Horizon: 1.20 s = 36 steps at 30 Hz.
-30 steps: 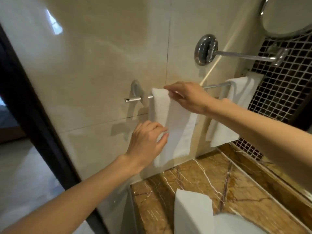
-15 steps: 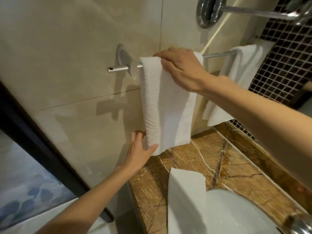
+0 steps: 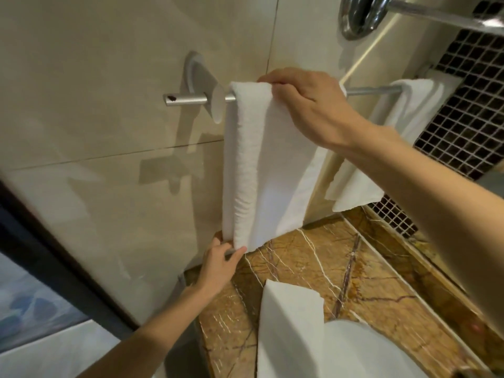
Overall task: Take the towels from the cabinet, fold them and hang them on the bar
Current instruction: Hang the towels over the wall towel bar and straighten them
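A folded white towel (image 3: pixel 261 165) hangs over the left part of the metal bar (image 3: pixel 188 99) on the beige tiled wall. My right hand (image 3: pixel 308 105) lies on top of the towel where it crosses the bar, fingers curled over its fold. My left hand (image 3: pixel 221 266) is at the towel's bottom left corner, thumb and fingers pinching the lower edge. A second white towel (image 3: pixel 387 137) hangs further right on the same bar. Another folded white towel (image 3: pixel 289 328) lies on the counter beside the basin.
A brown marble counter (image 3: pixel 313 268) runs below the bar, with a white basin (image 3: pixel 362 350) at the bottom right. Dark mosaic tiles (image 3: pixel 463 124) cover the right wall. A chrome wall mount with an arm (image 3: pixel 360 15) sticks out above. A dark door frame (image 3: pixel 49 252) stands left.
My left hand slid down the towel from its middle to the bottom edge. My right hand stayed on the towel's top at the bar. The camera moved closer and lower.
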{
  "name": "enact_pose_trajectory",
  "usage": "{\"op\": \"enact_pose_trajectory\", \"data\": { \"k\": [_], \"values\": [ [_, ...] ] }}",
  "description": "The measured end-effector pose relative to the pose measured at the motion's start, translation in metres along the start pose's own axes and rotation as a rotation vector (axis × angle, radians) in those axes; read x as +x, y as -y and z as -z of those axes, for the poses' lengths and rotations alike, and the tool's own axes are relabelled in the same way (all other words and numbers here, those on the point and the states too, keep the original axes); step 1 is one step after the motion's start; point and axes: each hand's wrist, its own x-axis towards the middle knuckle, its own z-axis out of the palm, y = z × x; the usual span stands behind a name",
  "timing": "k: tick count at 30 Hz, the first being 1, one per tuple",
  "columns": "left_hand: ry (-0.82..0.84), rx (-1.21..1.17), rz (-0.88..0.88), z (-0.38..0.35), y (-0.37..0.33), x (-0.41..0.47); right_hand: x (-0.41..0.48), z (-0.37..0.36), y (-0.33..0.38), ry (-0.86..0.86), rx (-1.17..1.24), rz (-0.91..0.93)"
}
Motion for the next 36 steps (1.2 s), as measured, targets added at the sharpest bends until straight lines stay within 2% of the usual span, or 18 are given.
{"op": "enact_pose_trajectory", "data": {
  "k": [7, 16, 27, 36],
  "values": [
    [-0.068, -0.118, 0.042, -0.011, 0.016, 0.002, -0.018, -0.009, -0.001, -0.177, 0.041, 0.078],
    [-0.186, -0.151, -0.023, -0.005, 0.022, -0.006, -0.013, 0.004, -0.003, -0.11, -0.013, 0.017],
    [-0.211, -0.142, 0.002, -0.009, 0.022, -0.004, -0.022, 0.008, -0.004, -0.085, -0.049, 0.013],
    [-0.238, -0.408, 0.148, -0.009, 0.027, -0.008, -0.02, 0.011, -0.005, -0.036, -0.062, 0.0]
  ]
}}
